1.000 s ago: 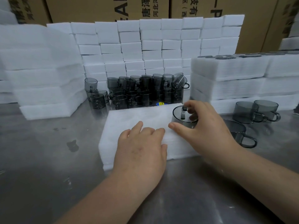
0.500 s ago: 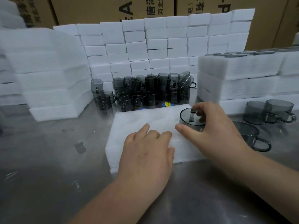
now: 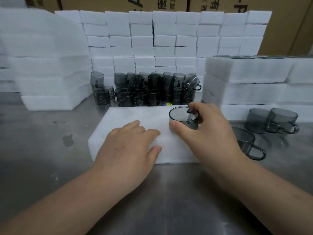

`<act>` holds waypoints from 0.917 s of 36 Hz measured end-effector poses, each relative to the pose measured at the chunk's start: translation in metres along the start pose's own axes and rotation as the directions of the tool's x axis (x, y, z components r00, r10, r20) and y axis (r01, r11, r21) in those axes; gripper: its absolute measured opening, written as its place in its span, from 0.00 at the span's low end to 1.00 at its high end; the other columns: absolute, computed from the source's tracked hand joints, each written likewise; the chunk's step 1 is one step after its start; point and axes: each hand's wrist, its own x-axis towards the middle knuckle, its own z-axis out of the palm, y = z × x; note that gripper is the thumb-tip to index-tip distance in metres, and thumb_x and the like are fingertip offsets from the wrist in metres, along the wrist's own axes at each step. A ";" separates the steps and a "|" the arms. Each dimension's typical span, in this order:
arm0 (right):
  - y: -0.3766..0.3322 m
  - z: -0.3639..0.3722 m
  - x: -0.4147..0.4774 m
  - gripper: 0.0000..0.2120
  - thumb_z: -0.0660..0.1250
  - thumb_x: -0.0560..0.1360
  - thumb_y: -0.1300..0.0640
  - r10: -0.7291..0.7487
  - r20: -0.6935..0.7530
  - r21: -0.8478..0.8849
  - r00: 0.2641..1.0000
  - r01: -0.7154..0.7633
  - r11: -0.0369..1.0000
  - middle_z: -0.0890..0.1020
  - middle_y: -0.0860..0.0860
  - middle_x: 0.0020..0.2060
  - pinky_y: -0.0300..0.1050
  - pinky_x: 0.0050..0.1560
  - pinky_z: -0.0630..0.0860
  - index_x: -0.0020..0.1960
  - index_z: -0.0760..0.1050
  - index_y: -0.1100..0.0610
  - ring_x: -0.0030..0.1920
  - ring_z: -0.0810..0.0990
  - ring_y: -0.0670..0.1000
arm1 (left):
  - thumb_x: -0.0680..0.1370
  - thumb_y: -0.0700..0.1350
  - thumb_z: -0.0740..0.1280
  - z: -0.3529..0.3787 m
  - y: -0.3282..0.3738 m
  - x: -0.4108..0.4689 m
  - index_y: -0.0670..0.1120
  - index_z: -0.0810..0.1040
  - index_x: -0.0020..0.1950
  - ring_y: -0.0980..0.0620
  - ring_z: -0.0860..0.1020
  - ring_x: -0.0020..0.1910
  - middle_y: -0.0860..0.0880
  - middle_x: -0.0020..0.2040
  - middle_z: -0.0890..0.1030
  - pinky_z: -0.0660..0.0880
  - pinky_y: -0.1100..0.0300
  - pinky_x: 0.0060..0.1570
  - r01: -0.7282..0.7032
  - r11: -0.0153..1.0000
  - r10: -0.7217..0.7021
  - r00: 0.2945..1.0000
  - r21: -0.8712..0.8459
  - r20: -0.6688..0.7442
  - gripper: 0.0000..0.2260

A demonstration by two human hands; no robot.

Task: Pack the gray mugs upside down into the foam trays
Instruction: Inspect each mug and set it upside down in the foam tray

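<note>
Little has moved over the last second. The view has drifted slightly, but the right hand (image 3: 208, 133) still clamps the same gray mug (image 3: 183, 118) at the far right corner of the foam tray (image 3: 128, 116). Its thumb is on the near wall and its fingers are curled over the far side by the handle. The left hand (image 3: 125, 150) stays flat on the tray, fingers straight and together, pressing it against the desk (image 3: 50, 158); only its thumb looks a little more spread. My reading is that the mug is being seated, not carried: it looks base-up and partly sunk in the foam, but not yet released.

That mug is the only 1 visible in this tray. The rest of its top reads as plain white, and I cannot make out the pockets.

The top layer of the stacked trays (image 3: 254, 73) on the right shows dark rings (image 3: 245, 57), probably mug bases already packed.

Unpacked stock waits nearby:
- 2 loose mugs (image 3: 271, 121) stand at the foot of that stack.
- A 3rd mug (image 3: 245, 141) is just beside the right wrist.
- A crowded cluster of mugs (image 3: 152, 89) is piled 2 high just behind the tray.

More trays (image 3: 50, 73) are stacked at the left.
</note>
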 end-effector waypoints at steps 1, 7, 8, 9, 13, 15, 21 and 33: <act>0.000 0.000 0.000 0.33 0.63 0.62 0.36 0.002 0.007 -0.006 1.000 -0.002 1.000 0.72 0.42 0.54 0.37 0.53 0.65 0.64 0.70 0.47 0.54 0.71 0.42 | 0.78 0.59 0.52 0.000 0.000 0.000 0.61 0.63 0.70 0.58 0.53 0.74 0.60 0.64 0.71 0.51 0.62 0.63 0.000 1.000 0.000 1.000 -0.002 -0.002 0.20; 0.001 -0.001 0.000 0.33 0.61 0.63 0.35 0.031 0.053 -0.017 0.998 -0.030 0.999 0.70 0.39 0.52 0.38 0.53 0.64 0.66 0.69 0.46 0.51 0.68 0.39 | 0.78 0.60 0.51 -0.002 0.000 -0.002 0.62 0.60 0.71 0.58 0.50 0.74 0.61 0.65 0.69 0.48 0.63 0.63 -0.007 1.000 0.007 1.000 -0.007 0.017 0.21; 0.000 -0.001 0.000 0.33 0.60 0.63 0.35 0.038 0.056 -0.021 0.998 -0.037 0.999 0.71 0.39 0.52 0.40 0.56 0.66 0.65 0.70 0.46 0.52 0.69 0.41 | 0.78 0.60 0.51 -0.002 0.000 -0.002 0.62 0.60 0.71 0.58 0.50 0.74 0.61 0.65 0.69 0.48 0.63 0.63 -0.009 1.000 0.009 1.000 -0.010 0.022 0.21; 0.000 -0.001 0.000 0.33 0.60 0.63 0.34 0.041 0.058 -0.030 0.997 -0.040 0.999 0.72 0.40 0.53 0.44 0.59 0.68 0.65 0.70 0.46 0.54 0.71 0.42 | 0.78 0.59 0.51 -0.002 0.000 -0.002 0.62 0.59 0.71 0.58 0.49 0.74 0.62 0.66 0.68 0.47 0.63 0.63 -0.009 1.000 0.009 1.000 -0.013 0.027 0.21; -0.001 0.001 -0.002 0.33 0.59 0.64 0.36 0.048 0.067 -0.042 0.997 -0.045 0.998 0.72 0.41 0.54 0.48 0.63 0.66 0.65 0.71 0.49 0.60 0.71 0.47 | 0.79 0.59 0.50 -0.004 0.001 -0.003 0.62 0.58 0.72 0.58 0.48 0.75 0.62 0.67 0.67 0.47 0.63 0.63 -0.009 1.000 0.009 0.999 0.003 0.040 0.21; 0.000 0.002 -0.003 0.33 0.59 0.64 0.36 0.041 0.076 -0.049 0.996 -0.038 0.998 0.72 0.40 0.54 0.46 0.63 0.65 0.65 0.71 0.50 0.62 0.70 0.46 | 0.79 0.59 0.50 -0.005 0.001 -0.003 0.62 0.57 0.72 0.58 0.48 0.74 0.62 0.67 0.67 0.46 0.64 0.62 -0.013 1.000 0.013 0.999 0.009 0.045 0.20; 0.004 0.004 -0.006 0.35 0.59 0.64 0.37 0.021 0.071 -0.054 0.997 -0.017 0.998 0.72 0.41 0.58 0.38 0.61 0.62 0.68 0.69 0.51 0.63 0.68 0.43 | 0.79 0.58 0.50 -0.003 0.001 -0.002 0.61 0.55 0.73 0.58 0.49 0.75 0.62 0.68 0.66 0.45 0.64 0.62 -0.009 1.000 0.009 1.000 0.008 0.025 0.22; -0.002 -0.001 -0.008 0.32 0.54 0.68 0.39 -0.195 0.183 -0.127 0.964 0.220 0.967 0.62 0.35 0.69 0.21 0.60 0.46 0.71 0.65 0.46 0.68 0.53 0.32 | 0.79 0.55 0.52 -0.001 -0.002 0.000 0.60 0.65 0.69 0.56 0.53 0.74 0.61 0.66 0.70 0.46 0.62 0.63 -0.050 0.995 0.048 0.998 -0.082 -0.031 0.18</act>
